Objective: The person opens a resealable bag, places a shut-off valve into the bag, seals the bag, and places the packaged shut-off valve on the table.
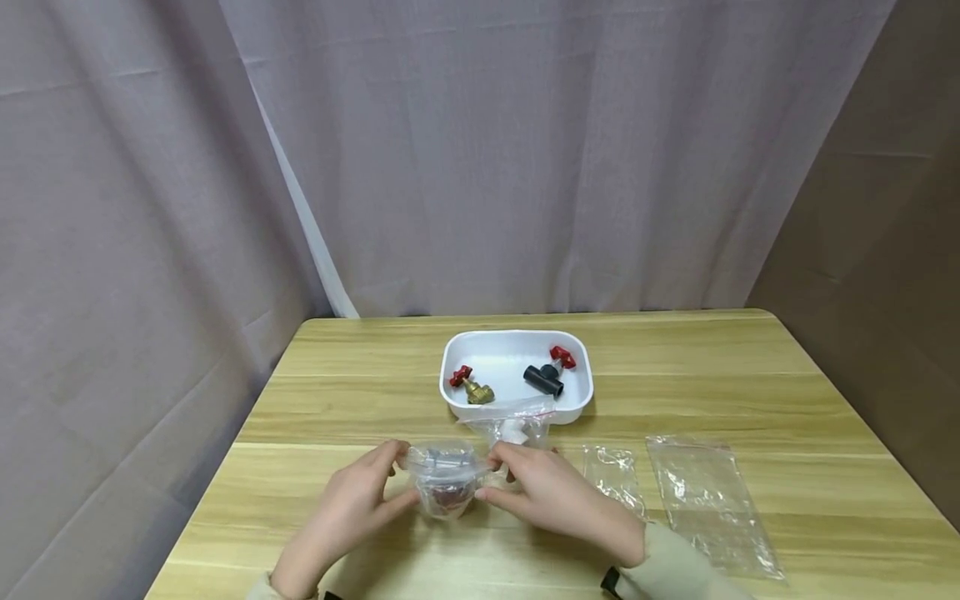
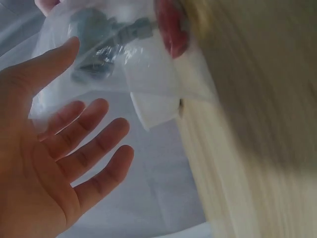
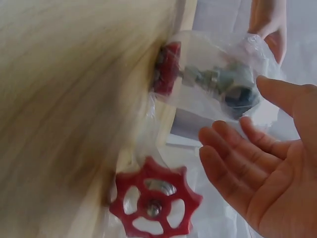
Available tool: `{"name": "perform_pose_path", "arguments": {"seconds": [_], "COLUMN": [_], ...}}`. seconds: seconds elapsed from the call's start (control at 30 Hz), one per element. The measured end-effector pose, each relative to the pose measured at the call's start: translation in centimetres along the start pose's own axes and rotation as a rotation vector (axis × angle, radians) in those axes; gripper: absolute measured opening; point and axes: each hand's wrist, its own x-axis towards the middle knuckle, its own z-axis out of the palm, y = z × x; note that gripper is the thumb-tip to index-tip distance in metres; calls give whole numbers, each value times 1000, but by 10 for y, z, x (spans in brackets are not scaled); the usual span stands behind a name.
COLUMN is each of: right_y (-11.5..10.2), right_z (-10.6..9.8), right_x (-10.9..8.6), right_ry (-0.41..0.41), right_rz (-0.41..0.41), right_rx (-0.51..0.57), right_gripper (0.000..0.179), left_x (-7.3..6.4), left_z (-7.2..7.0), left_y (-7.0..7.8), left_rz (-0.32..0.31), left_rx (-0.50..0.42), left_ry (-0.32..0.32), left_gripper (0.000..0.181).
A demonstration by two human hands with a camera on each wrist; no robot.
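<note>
A clear zip bag (image 1: 448,477) with a valve inside stands between my two hands. The valve's body (image 3: 225,84) looks grey, and its red handwheel (image 3: 169,68) faces down toward the tabletop. At the bag's left side my left hand (image 1: 358,492) touches the plastic, thumb and fingers spread apart with the fingers slightly bent. My right hand (image 1: 551,496) lies against the opposite side, its thumb also apart from loosely bent fingers. Just beyond the right hand is a second bag (image 1: 525,414) holding a white fitting; a red handwheel (image 3: 153,206) shows there in the right wrist view.
A white tray (image 1: 516,335) stands behind the bags, with a brass valve (image 1: 477,392) and a dark tee-shaped valve (image 1: 543,380) in it, both red-handled. Right of my hands lie a small clear bag (image 1: 613,475) and a larger one (image 1: 708,500), flat on the wooden table (image 1: 817,450).
</note>
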Motion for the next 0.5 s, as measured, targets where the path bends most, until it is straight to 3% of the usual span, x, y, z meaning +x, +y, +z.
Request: {"name": "perform_pose_path", "arguments": {"seconds": [0.27, 0.5], "right_y": [-2, -1], "right_z": [10, 2], "right_x": [6, 4], "right_ry": [-22, -8], "right_rz": [-5, -1], "right_rx": [-15, 17], "right_gripper": [36, 40], "left_x": [5, 2], "left_z": [12, 3], "left_y": [1, 2], "left_rz": [45, 11], "left_rx": [-19, -25], "left_ry": [5, 0], "left_gripper": [49, 54]}}
